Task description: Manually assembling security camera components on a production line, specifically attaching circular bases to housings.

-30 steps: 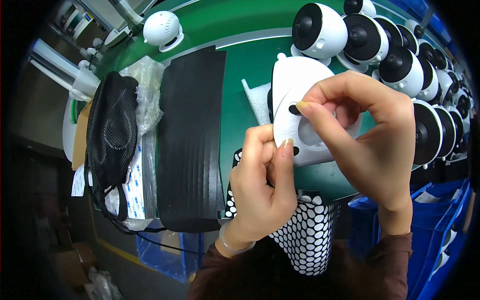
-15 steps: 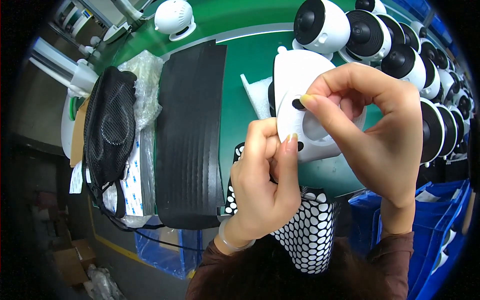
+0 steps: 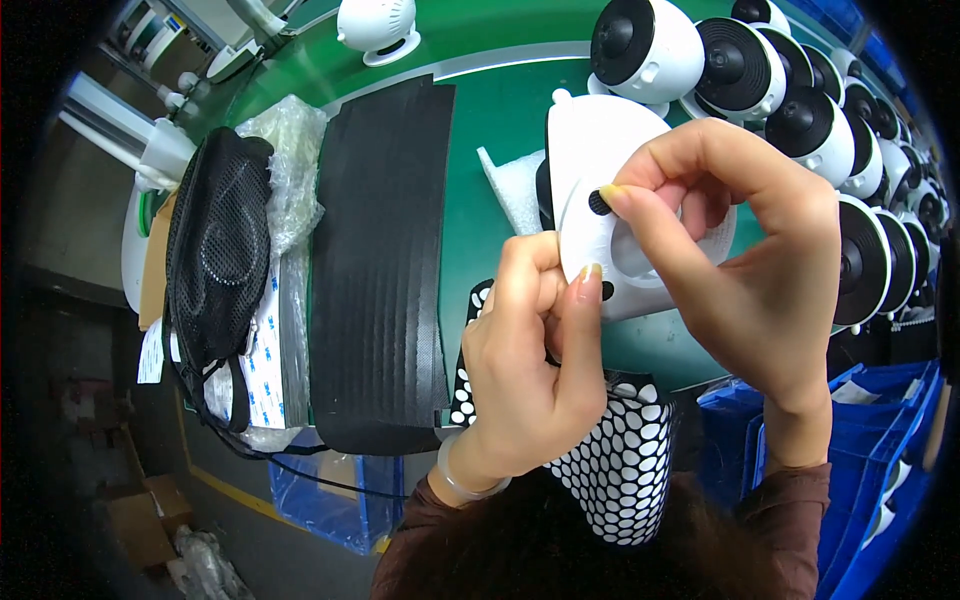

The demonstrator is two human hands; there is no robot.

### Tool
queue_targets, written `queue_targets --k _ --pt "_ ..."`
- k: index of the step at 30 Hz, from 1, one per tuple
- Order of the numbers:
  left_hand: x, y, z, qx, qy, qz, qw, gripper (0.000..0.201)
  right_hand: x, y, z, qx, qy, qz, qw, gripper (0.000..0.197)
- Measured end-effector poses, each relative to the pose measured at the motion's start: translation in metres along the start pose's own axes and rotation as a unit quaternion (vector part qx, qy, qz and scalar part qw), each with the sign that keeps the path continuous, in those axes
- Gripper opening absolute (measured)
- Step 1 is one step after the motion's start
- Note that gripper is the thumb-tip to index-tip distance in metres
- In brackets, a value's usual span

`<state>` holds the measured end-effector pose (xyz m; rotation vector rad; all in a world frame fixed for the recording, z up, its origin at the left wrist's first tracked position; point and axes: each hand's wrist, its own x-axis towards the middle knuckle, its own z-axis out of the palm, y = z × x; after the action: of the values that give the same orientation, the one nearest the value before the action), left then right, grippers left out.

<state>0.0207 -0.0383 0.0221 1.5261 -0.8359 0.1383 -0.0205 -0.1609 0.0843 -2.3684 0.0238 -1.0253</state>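
Observation:
A white rounded device (image 3: 602, 130) lies on its side on the green table, its ring-shaped base (image 3: 588, 240) turned toward me. Two small black round pads sit on that base: an upper pad (image 3: 598, 203) and a lower pad (image 3: 607, 291). My left hand (image 3: 525, 375) is closed on the base's near left edge, its thumb tip beside the lower pad. With thumb and forefinger pinched, my right hand (image 3: 750, 245) presses at the upper pad's edge; its other fingers curl over the base's hollow. White foam (image 3: 515, 190) lies left of the device.
Rows of similar white devices with black fronts (image 3: 735, 72) crowd the right. Leftward lie a black sheet (image 3: 380, 250), a black mesh pouch (image 3: 222, 250) and bubble wrap (image 3: 292, 170). Blue crates (image 3: 880, 400) stand at lower right. A lone white device (image 3: 378, 25) sits on the far green belt.
The lone device at the far side has shifted right. The base in my hands has moved slightly right, and more of the upper pad's ridged surface shows. Both hands keep nearly the same grip.

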Motion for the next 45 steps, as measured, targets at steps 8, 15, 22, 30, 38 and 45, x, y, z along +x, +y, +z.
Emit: queue_targets --k 8,15,22,30,38,45 --pt "-0.003 0.003 -0.005 0.067 0.012 0.018 0.998 0.014 -0.003 0.0 -0.006 0.049 0.025 0.035 0.998 0.015" --pt "-0.02 0.017 -0.024 0.146 0.061 0.082 0.984 0.012 -0.061 -0.002 -0.035 0.191 -0.203 0.074 0.957 0.033" --pt "-0.019 0.036 -0.029 0.172 -0.025 0.132 0.976 0.018 -0.084 -0.006 -0.041 0.299 -0.239 0.178 0.906 0.022" --pt "-0.02 0.037 -0.038 0.173 -0.182 0.15 0.956 0.022 -0.089 -0.005 -0.052 0.299 -0.157 0.178 0.924 0.024" --pt "-0.018 0.048 -0.036 0.254 -0.217 0.183 0.925 0.026 -0.096 0.001 -0.055 0.196 -0.167 0.071 0.964 0.024" --pt "-0.021 0.043 -0.029 0.234 -0.222 0.175 0.93 0.025 -0.099 0.0 -0.053 0.162 -0.142 0.052 0.975 0.025"
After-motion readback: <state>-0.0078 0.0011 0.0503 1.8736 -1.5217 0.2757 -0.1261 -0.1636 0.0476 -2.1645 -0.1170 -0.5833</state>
